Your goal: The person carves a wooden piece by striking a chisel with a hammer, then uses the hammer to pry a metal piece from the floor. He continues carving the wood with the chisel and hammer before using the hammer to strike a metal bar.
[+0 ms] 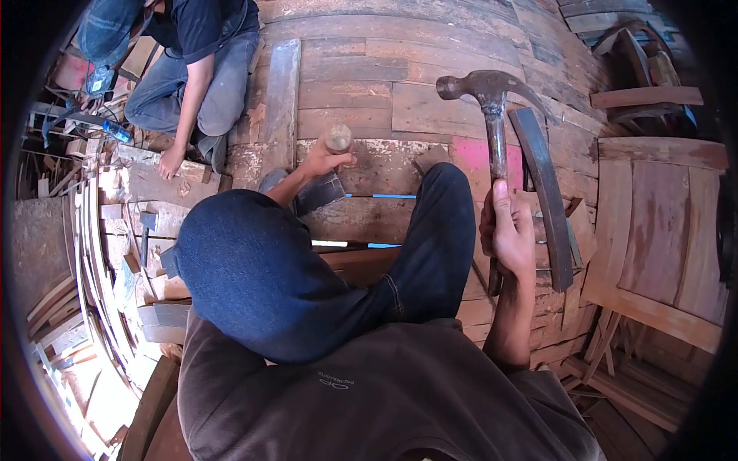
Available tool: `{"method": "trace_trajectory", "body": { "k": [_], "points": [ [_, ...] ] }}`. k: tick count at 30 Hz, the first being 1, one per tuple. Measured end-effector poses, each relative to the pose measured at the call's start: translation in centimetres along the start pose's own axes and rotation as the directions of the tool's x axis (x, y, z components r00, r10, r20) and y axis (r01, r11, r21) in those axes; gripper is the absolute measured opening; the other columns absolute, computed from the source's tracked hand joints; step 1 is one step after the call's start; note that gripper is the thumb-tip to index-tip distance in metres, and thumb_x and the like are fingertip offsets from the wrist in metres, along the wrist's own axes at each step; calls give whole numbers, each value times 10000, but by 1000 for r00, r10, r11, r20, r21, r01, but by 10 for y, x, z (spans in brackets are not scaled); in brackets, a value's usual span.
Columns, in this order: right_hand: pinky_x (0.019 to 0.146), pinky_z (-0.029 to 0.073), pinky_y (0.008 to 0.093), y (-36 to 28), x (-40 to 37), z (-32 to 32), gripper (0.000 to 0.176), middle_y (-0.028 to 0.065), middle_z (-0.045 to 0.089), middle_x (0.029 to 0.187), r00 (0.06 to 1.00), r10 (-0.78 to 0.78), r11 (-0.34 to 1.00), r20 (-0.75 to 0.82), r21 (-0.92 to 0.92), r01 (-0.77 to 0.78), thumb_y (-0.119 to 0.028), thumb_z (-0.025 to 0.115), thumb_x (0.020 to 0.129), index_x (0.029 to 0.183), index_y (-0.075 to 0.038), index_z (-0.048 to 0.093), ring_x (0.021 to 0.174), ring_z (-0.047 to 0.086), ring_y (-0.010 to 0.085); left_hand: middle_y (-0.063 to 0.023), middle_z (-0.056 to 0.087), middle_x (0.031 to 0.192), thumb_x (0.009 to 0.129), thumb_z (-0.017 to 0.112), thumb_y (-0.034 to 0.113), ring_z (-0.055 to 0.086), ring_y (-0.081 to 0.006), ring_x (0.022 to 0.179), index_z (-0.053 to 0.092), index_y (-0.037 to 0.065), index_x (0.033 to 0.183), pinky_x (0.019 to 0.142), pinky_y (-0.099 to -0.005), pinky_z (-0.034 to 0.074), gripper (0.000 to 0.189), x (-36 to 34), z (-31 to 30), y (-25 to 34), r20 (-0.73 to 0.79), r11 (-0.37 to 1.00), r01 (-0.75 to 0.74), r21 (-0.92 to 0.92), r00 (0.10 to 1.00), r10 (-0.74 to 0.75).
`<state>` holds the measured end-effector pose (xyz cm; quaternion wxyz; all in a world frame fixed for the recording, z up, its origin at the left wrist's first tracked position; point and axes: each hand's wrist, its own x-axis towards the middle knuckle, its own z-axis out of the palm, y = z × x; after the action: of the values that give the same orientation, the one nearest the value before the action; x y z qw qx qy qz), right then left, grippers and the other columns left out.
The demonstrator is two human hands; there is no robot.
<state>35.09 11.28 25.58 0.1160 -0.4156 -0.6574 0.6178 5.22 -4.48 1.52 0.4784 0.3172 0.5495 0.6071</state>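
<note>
My right hand [513, 230] is closed round the handle of a claw hammer [496, 96], which points up and away with its metal head at the top. My left hand [327, 160] grips a round-ended wooden piece [338, 139], seen from its end, above the worn plank floor. Below that hand lies a dark wooden block [320, 193], close to my bent leg. Beside the hammer, to its right, rests a dark curved wooden piece [544, 198].
A co-worker [196, 69] crouches at the upper left, one hand on a wooden board [165, 184]. A long plank [281, 104] lies on the floor. Wooden panels [665, 230] stand at right. Thin strips [91, 261] and scraps crowd the left.
</note>
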Motion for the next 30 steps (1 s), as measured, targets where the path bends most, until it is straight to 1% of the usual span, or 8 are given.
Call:
{"method": "trace_trajectory", "body": {
  "k": [4,10,13,16,19,22,25,30],
  "points": [
    [351,270,233,9,-5,0,472,-29,403,479,1000,5,1000,16,8,-5,-379,458,996,638,-71,443,376,375,52,-15,517,755,752,677,-2,542,-112,660,514,47,818,623,-278,478,183,-10,-12,1,46,996,-45,-78,998,49],
    [347,275,233,15,-9,-5,474,-31,402,483,1000,25,999,4,19,-25,-391,458,993,648,-68,442,373,372,54,-6,493,817,723,691,-43,501,-124,818,481,60,800,768,-281,455,246,-23,-21,8,158,990,38,-135,987,-16],
    [331,238,224,17,-8,-7,474,-34,380,487,999,44,999,-4,24,-44,-419,440,993,661,-82,446,360,332,44,-4,496,835,693,737,-57,504,-159,875,480,73,820,866,-307,422,315,-56,-23,7,245,974,-190,120,957,156],
    [319,212,218,25,-2,-10,472,-38,362,484,1000,17,1000,-13,17,-16,-432,433,993,663,-94,440,348,305,39,-9,500,848,682,749,-89,509,-186,921,486,84,841,931,-335,388,352,-79,-30,-4,257,872,-429,235,893,370],
    [313,199,215,26,3,-10,471,-45,350,479,1000,19,1000,-23,12,-19,-434,435,992,658,-101,429,342,292,37,-11,497,845,728,700,-97,516,-199,952,483,89,830,983,-356,368,303,-91,-16,11,-62,976,-175,129,981,184],
    [309,188,212,25,5,-12,470,-49,346,480,999,36,999,-24,42,-35,-439,438,989,656,-106,426,340,282,32,-12,488,844,767,639,-106,519,-207,945,475,90,844,1037,-384,333,266,-75,-16,14,-270,928,-199,-314,956,114],
    [309,183,207,29,6,-15,470,-52,342,482,1000,17,999,-13,51,-16,-447,446,984,658,-109,426,341,277,27,-10,462,828,792,600,-97,502,-189,898,463,91,859,1059,-396,312,242,-56,-22,9,-347,803,-300,-515,930,125],
    [309,180,207,31,5,-16,466,-54,335,485,1000,2,1000,-30,14,-1,-452,452,981,665,-110,423,345,276,26,-25,435,827,791,584,-99,471,-175,880,446,87,873,1043,-371,298,245,-51,-21,22,-247,897,-241,-371,957,155]
  ]
}}
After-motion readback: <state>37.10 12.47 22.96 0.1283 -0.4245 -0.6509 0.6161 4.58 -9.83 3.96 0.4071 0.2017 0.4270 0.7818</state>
